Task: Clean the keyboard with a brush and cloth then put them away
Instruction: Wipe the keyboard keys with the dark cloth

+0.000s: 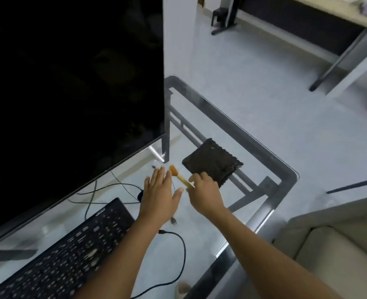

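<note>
1. Right hand pinches the brush by the lower handle, fingers closed round it; orange bristle head points up and away, toward the monitor corner.
2. Left hand is flat and spread, palm down, holding nothing, just beside the brush head; can't tell if it touches the glass.
3. Cloth lies folded, dark, on the glass desk near the far right corner, just behind the right hand, untouched.
4. Keyboard sits lower left, well apart from both hands; nothing is on it.
5. Loose cables trail over the glass between keyboard and hands.
6. Progress, judged: ambiguous. Brush in hand beside the cloth, away from the keys, fits either a pickup at the start or a set-down at the end.
7. Keys too blurred to show whether dust is gone.
8. Left, if early: brush the keys, wipe with cloth, stow both. If late: release the brush by the cloth.
</note>
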Motion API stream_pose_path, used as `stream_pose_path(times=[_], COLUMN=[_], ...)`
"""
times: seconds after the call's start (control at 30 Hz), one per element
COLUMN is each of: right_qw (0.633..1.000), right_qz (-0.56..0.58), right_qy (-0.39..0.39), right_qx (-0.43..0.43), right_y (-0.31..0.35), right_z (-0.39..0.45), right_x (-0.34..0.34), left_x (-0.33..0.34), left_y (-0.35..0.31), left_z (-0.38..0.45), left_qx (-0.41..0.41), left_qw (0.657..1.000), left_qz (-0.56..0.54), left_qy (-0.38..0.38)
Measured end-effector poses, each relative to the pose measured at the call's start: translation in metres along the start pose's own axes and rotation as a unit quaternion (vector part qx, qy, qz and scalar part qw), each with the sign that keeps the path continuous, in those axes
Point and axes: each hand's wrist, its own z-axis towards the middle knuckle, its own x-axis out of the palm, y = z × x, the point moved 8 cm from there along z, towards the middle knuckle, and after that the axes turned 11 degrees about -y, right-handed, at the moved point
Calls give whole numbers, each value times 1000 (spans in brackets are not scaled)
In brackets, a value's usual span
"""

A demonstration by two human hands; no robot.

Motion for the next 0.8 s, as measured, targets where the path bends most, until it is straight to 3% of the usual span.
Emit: stream_pose_path(times=[0.17,0.3,0.43,0.6,0.7,0.8], right_qw=[994,990,988,987,978,978], right_qz=[70,21,-38,31,128,163], right_qy=[-71,15,70,51,38,40], right_qx=[43,141,133,152,160,127], right_y=[-39,-91,-110,-109,-89,-47], right_z=[59,91,87,84,80,71], right_x=[-43,-34,-17,-18,-35,-56], left_x=[13,23,34,22,3,-28], left_y=[-24,-36,-45,-47,-40,-20], left_z=[45,75,86,82,64,39], left_qx=[-21,-69,-72,-93,-166,-223], left_qw=[999,994,990,988,947,905], left_qz=[-16,76,107,-71,-255,-333], left_qy=[-23,-36,-55,-99,-104,-142])
